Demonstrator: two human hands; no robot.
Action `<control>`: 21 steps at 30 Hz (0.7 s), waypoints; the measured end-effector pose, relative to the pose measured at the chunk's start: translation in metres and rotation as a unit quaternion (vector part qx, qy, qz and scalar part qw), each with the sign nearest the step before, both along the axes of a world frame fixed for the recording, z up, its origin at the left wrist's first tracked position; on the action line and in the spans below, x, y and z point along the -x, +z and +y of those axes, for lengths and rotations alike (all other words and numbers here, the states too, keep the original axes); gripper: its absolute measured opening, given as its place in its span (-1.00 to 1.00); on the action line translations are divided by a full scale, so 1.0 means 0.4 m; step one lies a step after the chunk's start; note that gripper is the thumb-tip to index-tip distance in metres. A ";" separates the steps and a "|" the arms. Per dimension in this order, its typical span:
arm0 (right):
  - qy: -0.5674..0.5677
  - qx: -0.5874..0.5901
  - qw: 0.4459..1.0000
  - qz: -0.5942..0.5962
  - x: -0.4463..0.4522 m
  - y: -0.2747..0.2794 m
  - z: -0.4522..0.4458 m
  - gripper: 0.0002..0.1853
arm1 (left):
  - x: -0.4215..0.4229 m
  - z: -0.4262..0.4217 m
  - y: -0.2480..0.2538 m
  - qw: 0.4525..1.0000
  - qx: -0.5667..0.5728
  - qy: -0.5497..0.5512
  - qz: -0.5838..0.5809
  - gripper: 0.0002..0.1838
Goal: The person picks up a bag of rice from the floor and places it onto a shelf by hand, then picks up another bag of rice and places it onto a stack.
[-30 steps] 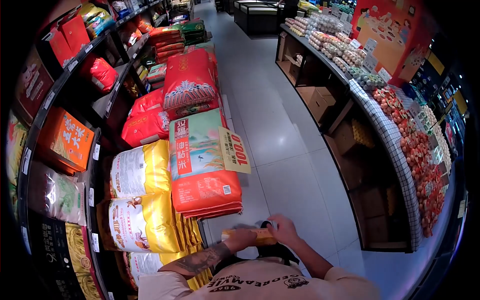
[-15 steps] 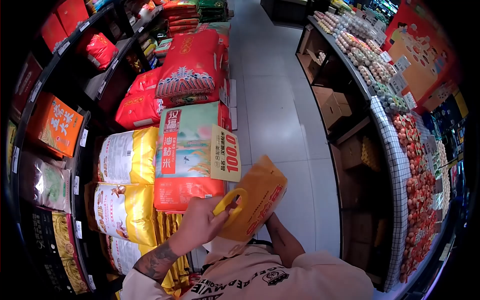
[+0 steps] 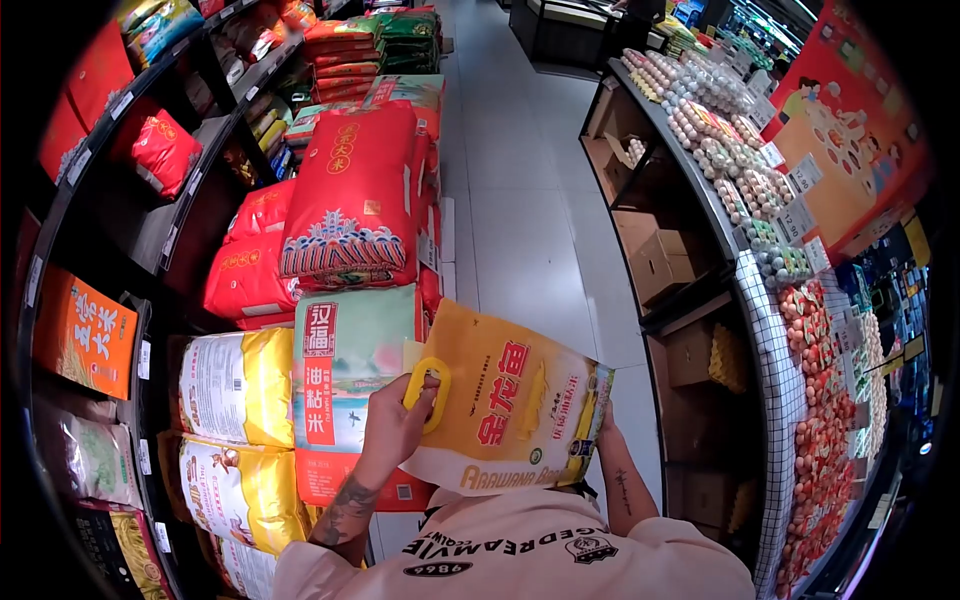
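A flat yellow-orange bag with red lettering is spread out in front of my chest. My left hand has its fingers through the yellow plastic handle on the bag's left edge, closed round it. At the bag's right edge is my right hand, mostly hidden behind it; its fingers cannot be made out. Behind the bag's left side lies a green and red rice sack, partly covered by it.
Red rice sacks are piled beyond the green one, with yellow and white sacks to the left. Shelves line the far left. An egg stand with boxes underneath runs along the right, beside the tiled aisle.
The bag has opened out flat and turned its printed face up. Both hands now sit at its opposite edges. The view has shifted, and a person's dark clothing shows at the far top.
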State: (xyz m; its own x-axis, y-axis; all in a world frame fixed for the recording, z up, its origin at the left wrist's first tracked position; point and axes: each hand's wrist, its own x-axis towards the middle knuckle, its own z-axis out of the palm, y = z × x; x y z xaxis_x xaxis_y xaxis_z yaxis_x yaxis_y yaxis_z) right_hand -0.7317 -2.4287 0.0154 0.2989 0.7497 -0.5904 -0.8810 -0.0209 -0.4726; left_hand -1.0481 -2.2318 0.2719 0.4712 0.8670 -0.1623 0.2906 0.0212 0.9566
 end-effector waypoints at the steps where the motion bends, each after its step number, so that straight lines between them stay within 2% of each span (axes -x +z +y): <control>1: -0.001 0.011 1.000 -0.004 -0.021 0.004 0.004 -0.41 | -0.020 0.014 -0.014 1.000 0.017 -0.006 -0.023 -0.85; 5: 0.015 0.041 0.999 -0.016 -0.118 -0.016 0.059 -0.42 | -0.094 0.067 -0.069 0.999 0.019 0.000 0.042 -0.88; 8: 0.046 0.043 0.998 -0.024 -0.219 -0.052 0.147 -0.43 | -0.175 0.112 -0.096 0.996 -0.065 0.017 0.053 -0.87; 11: 0.098 0.018 0.994 -0.041 -0.345 -0.095 0.291 -0.44 | -0.268 0.175 -0.101 0.996 -0.027 0.067 0.053 -0.93; 12: 0.111 0.011 0.993 -0.048 -0.387 -0.086 0.343 -0.44 | -0.304 0.194 -0.092 0.994 -0.045 0.087 0.039 -0.94; 14: 0.122 0.000 0.989 -0.081 -0.438 0.051 0.447 -0.42 | -0.364 0.228 -0.075 0.992 -0.029 0.120 0.026 -0.95; 15: 0.129 -0.017 0.990 -0.057 -0.464 0.108 0.474 -0.37 | -0.382 0.247 -0.091 0.990 -0.030 0.136 0.031 -0.96; 18: 0.167 -0.026 0.981 -0.094 -0.575 0.155 0.540 -0.32 | -0.459 0.290 -0.110 0.980 -0.059 0.169 0.086 -0.95; 21: 0.182 -0.035 0.978 -0.093 -0.677 0.142 0.611 -0.35 | -0.522 0.328 -0.154 0.973 -0.033 0.215 0.082 -0.95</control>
State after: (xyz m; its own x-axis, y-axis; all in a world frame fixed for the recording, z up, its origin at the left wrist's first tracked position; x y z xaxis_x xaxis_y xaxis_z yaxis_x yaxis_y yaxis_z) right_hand -0.4609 -2.1841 0.0720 0.1027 0.8629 -0.4948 -0.7196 -0.2789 -0.6359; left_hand -0.8394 -2.1005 0.2103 0.0357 0.9894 -0.1410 0.4166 0.1135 0.9020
